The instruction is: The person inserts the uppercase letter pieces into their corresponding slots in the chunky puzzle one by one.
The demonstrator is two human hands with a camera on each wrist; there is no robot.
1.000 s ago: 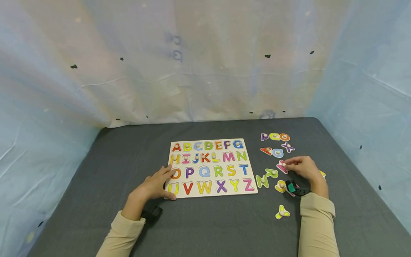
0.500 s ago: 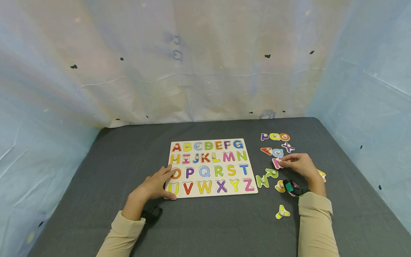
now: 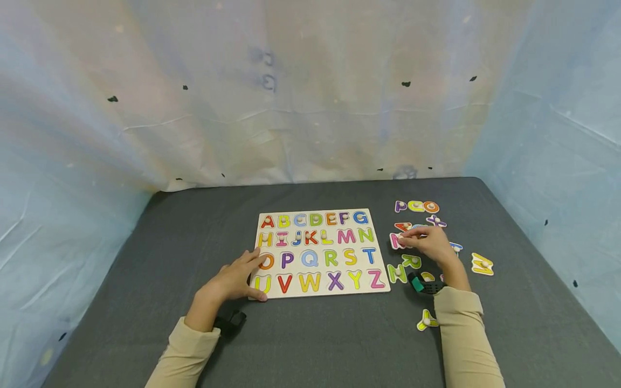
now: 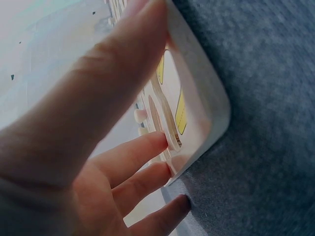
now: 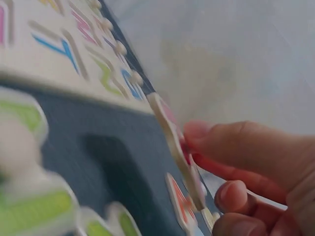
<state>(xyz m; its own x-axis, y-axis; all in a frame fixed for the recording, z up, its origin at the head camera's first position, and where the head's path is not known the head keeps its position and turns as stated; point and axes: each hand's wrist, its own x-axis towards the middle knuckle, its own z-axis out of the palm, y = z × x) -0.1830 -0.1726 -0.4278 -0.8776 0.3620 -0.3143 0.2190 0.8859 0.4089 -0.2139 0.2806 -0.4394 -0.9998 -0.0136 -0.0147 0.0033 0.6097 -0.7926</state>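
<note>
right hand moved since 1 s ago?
Yes. The right hand, pinching the pink letter, has shifted left toward the puzzle board.

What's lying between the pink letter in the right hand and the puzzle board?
Only bare grey mat: the head view shows the pink letter close beside the puzzle board edge.

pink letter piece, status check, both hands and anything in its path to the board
Right hand pinches pink letter piece, lifted, just right of puzzle board. Left hand rests flat on the board's near-left corner. Path to board clear; loose green letters lie nearer.
</note>
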